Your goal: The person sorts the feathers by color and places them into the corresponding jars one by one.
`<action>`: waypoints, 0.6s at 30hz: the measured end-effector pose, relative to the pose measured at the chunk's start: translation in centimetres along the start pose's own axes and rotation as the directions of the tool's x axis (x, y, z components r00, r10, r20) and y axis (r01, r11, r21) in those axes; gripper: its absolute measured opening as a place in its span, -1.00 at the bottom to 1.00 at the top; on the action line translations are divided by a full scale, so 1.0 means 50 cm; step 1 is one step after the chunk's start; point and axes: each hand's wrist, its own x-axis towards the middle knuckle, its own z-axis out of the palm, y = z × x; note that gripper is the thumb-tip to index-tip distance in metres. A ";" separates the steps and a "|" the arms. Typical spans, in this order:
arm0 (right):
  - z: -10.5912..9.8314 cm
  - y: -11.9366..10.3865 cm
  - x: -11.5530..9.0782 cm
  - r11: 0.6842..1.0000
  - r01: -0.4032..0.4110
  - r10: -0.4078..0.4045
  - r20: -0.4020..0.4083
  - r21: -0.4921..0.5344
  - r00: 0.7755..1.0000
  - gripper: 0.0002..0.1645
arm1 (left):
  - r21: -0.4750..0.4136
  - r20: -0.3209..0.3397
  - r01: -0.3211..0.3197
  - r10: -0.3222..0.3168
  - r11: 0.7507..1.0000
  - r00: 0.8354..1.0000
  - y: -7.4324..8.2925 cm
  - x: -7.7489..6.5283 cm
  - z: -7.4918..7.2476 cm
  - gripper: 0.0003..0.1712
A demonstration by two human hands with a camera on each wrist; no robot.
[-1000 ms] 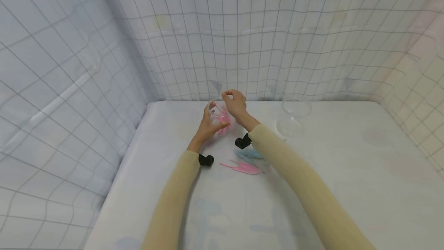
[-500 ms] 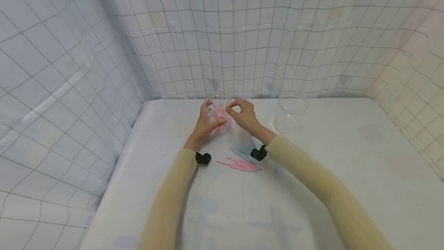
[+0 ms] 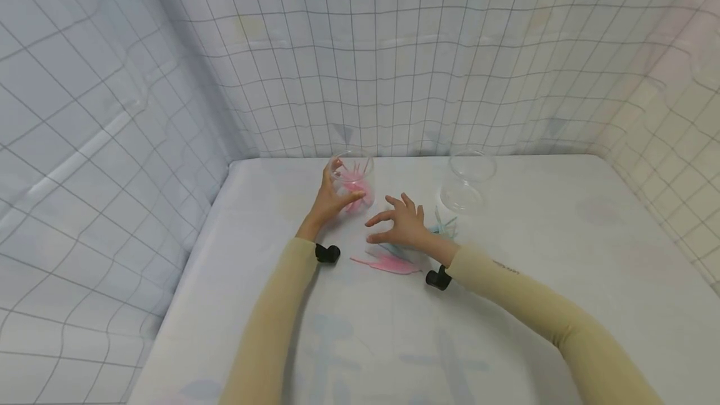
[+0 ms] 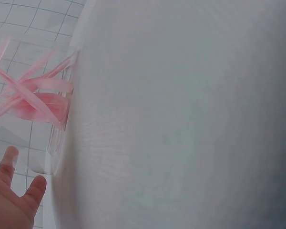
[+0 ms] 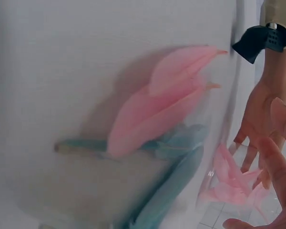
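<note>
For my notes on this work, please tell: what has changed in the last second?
The right hand has moved from the left jar toward the person, near the loose pink feathers; its pinched fingers have spread. The left hand still holds the left jar; the right jar and loose pink feathers stay in place.

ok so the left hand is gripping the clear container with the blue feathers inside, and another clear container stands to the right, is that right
Not quite: the feathers inside are pink, not blue, as the left wrist view shows. The left hand is gripping that clear container, and another clear container stands to the right.
</note>
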 end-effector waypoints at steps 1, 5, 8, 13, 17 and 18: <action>0.003 0.002 -0.002 1.000 -0.004 0.004 0.019 -0.012 1.000 -0.59 | 0.000 0.001 0.000 0.000 1.000 1.000 0.000 0.000 0.000 0.17; 0.018 0.008 -0.010 0.999 -0.015 0.018 0.080 -0.045 0.997 -0.60 | 0.000 -0.003 0.009 -0.009 1.000 1.000 0.003 -0.001 -0.001 0.18; 0.029 0.013 -0.014 0.998 -0.018 0.024 0.103 -0.052 0.994 -0.63 | 0.007 0.000 0.007 -0.007 1.000 1.000 0.003 0.000 -0.001 0.19; 0.042 0.020 -0.019 0.999 -0.008 0.012 0.103 -0.037 0.995 -0.71 | -0.015 0.023 -0.014 0.014 1.000 1.000 0.026 -0.010 -0.007 0.17; 0.048 0.022 -0.023 0.999 0.001 0.003 0.096 -0.042 0.995 -0.78 | -0.027 0.030 -0.029 0.029 0.999 0.999 0.035 -0.014 -0.010 0.17; 0.049 0.022 -0.023 0.999 0.005 0.000 0.091 -0.044 0.996 -0.80 | -0.019 0.028 -0.026 0.027 0.999 0.999 0.033 -0.013 -0.009 0.17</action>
